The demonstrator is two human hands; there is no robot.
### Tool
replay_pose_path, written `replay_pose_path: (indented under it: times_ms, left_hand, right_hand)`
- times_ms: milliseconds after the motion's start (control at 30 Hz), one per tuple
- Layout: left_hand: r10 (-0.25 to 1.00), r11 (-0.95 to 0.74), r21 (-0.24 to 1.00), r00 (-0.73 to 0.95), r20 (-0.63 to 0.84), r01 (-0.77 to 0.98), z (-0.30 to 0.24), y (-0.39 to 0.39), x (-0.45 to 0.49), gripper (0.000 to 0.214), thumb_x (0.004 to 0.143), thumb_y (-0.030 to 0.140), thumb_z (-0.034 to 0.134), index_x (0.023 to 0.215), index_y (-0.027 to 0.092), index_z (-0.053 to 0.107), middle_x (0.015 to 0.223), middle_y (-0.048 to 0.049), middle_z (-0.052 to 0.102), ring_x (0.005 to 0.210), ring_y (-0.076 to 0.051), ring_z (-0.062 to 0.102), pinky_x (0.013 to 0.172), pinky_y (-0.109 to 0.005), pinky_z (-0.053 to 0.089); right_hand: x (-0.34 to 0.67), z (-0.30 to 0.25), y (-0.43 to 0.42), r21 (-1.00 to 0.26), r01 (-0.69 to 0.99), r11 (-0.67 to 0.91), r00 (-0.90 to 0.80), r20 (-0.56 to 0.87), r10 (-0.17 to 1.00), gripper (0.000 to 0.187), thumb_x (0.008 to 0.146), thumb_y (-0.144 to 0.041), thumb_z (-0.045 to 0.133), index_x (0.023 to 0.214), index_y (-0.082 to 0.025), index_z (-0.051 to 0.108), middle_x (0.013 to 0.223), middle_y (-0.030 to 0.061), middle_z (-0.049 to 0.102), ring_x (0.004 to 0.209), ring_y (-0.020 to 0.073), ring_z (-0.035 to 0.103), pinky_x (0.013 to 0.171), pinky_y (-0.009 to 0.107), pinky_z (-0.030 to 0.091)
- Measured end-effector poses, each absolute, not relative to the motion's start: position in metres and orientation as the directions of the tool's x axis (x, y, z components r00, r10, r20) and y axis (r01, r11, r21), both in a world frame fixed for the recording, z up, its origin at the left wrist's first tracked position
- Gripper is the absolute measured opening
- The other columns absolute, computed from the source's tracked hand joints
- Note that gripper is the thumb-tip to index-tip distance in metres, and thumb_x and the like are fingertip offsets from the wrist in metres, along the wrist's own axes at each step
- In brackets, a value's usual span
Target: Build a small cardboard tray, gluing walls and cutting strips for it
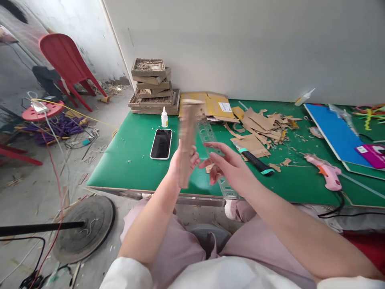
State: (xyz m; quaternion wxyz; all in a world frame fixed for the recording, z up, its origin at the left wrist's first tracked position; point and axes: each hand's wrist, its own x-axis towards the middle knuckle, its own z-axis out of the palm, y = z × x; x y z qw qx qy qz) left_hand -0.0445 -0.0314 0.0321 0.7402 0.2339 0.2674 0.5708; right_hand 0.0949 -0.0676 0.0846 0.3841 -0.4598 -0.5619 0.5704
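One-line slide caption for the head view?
Left hand holding a cardboard piece edge-on at the green table, right hand open beside it.

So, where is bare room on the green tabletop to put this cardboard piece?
Front-left corner of the green tabletop, between smartphone and left edge: bare except specks. A smaller front patch lies between the utility knife and pink hot glue gun. Crowded: stencil ruler below your right hand, cardboard scraps behind the knife, blue board at right.
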Motion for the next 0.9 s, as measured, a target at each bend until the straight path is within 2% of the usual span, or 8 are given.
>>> replay_pose_path:
  times_ms: [133,233,300,367,433,567,700,900]
  left_hand:
    - [0.919,0.389,0.557,0.354,-0.176,-0.734,0.034,-0.035,-0.052,0.021,0.090,0.018,0.040,0.081,0.016,0.059,0.058,0.0048,0.038,0.041,-0.003,0.032,0.043,-0.015,0.033]
    - [0.898,0.431,0.587,0.387,-0.207,-0.685,0.033,-0.037,-0.057,0.019,0.086,0.015,0.042,0.081,0.014,0.061,0.058,0.0038,0.041,0.040,-0.003,0.033,0.041,-0.015,0.032]
    - [0.897,0.429,0.616,0.391,-0.206,-0.660,0.030,-0.037,-0.058,0.018,0.084,0.018,0.045,0.082,0.013,0.062,0.058,0.0028,0.045,0.039,-0.002,0.033,0.040,-0.015,0.032]
    - [0.894,0.427,0.632,0.408,-0.185,-0.647,0.028,-0.037,-0.058,0.019,0.084,0.021,0.047,0.082,0.012,0.063,0.059,0.0016,0.048,0.038,-0.002,0.032,0.039,-0.015,0.031]
    - [0.894,0.411,0.650,0.420,-0.153,-0.639,0.025,-0.037,-0.057,0.022,0.085,0.023,0.046,0.082,0.011,0.064,0.059,0.0003,0.051,0.037,-0.001,0.031,0.037,-0.016,0.029]
    - [0.924,0.332,0.703,0.368,-0.107,-0.629,0.023,-0.038,-0.055,0.019,0.085,0.026,0.049,0.089,0.015,0.064,0.069,-0.0020,0.061,0.037,-0.002,0.033,0.037,-0.017,0.030]
    - [0.937,0.285,0.726,0.341,-0.075,-0.626,0.027,-0.041,-0.054,0.020,0.078,0.029,0.060,0.095,0.019,0.062,0.074,-0.0012,0.064,0.039,-0.003,0.039,0.039,-0.019,0.034]
    - [0.952,0.245,0.822,0.286,-0.105,-0.514,0.037,-0.044,-0.052,0.031,0.077,0.044,0.059,0.091,0.016,0.062,0.071,-0.0001,0.065,0.032,-0.004,0.040,0.034,-0.022,0.033]
  right_hand:
    - [0.130,0.103,-0.066,-0.975,0.222,-0.009,-0.208,-0.056,0.977,0.035,0.079,-0.051,0.059,0.096,-0.021,0.060,0.071,-0.0003,0.067,0.048,0.0115,0.060,0.046,0.025,0.050]
    - [0.154,0.117,-0.061,-0.869,0.493,0.028,-0.291,-0.135,0.947,0.037,0.075,-0.056,0.061,0.073,-0.019,0.060,0.060,0.0003,0.063,0.052,0.0136,0.062,0.051,0.027,0.052]
    - [0.165,0.122,-0.059,-0.777,0.629,0.034,-0.283,-0.187,0.941,0.041,0.074,-0.060,0.059,0.069,-0.019,0.060,0.055,0.0004,0.062,0.049,0.0145,0.061,0.049,0.028,0.052]
    - [0.171,0.123,-0.058,-0.703,0.711,0.026,-0.260,-0.228,0.938,0.042,0.075,-0.060,0.056,0.078,-0.019,0.064,0.051,-0.0013,0.059,0.043,0.0143,0.058,0.044,0.027,0.049]
    - [0.172,0.121,-0.060,-0.646,0.763,0.030,-0.255,-0.259,0.932,0.042,0.079,-0.056,0.054,0.097,-0.020,0.066,0.050,-0.0029,0.059,0.038,0.0134,0.055,0.038,0.026,0.046]
    - [0.165,0.124,-0.068,-0.568,0.817,0.095,-0.286,-0.257,0.923,0.049,0.083,-0.045,0.052,0.129,-0.028,0.054,0.060,-0.0039,0.064,0.031,0.0109,0.050,0.033,0.025,0.042]
    - [0.152,0.137,-0.075,-0.428,0.887,0.175,-0.306,-0.257,0.917,0.046,0.088,-0.040,0.045,0.133,-0.032,0.051,0.073,-0.0033,0.068,0.033,0.0086,0.051,0.047,0.028,0.048]
    - [0.145,0.138,-0.076,-0.181,0.931,0.318,-0.356,-0.246,0.902,0.046,0.087,-0.041,0.045,0.131,-0.034,0.054,0.067,0.0001,0.068,0.047,0.0172,0.060,0.050,0.030,0.047]
